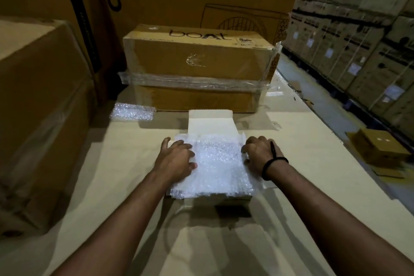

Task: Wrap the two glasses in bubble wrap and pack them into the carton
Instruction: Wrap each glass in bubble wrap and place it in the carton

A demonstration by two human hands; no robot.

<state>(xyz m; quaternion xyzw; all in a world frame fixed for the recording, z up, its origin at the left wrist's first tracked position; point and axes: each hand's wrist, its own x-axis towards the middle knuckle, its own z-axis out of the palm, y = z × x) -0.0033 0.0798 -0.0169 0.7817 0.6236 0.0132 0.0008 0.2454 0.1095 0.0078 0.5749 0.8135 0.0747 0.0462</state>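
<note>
A small open carton (210,123) sits in the middle of the cardboard work surface, its lid flap standing up at the far side. A sheet of bubble wrap (215,163) covers its top and hides everything inside; no glass shows. My left hand (177,159) lies on the left part of the wrap with fingers spread over the carton's left edge. My right hand (261,152) presses on the right edge with fingers curled down over the wrap. A black band circles the right wrist.
A spare piece of bubble wrap (133,112) lies at the back left. A taped "boat" box (197,65) stands just behind the carton. A big box (40,107) walls the left side. A small box (380,150) sits lower right, with stacked cartons (358,40) beyond.
</note>
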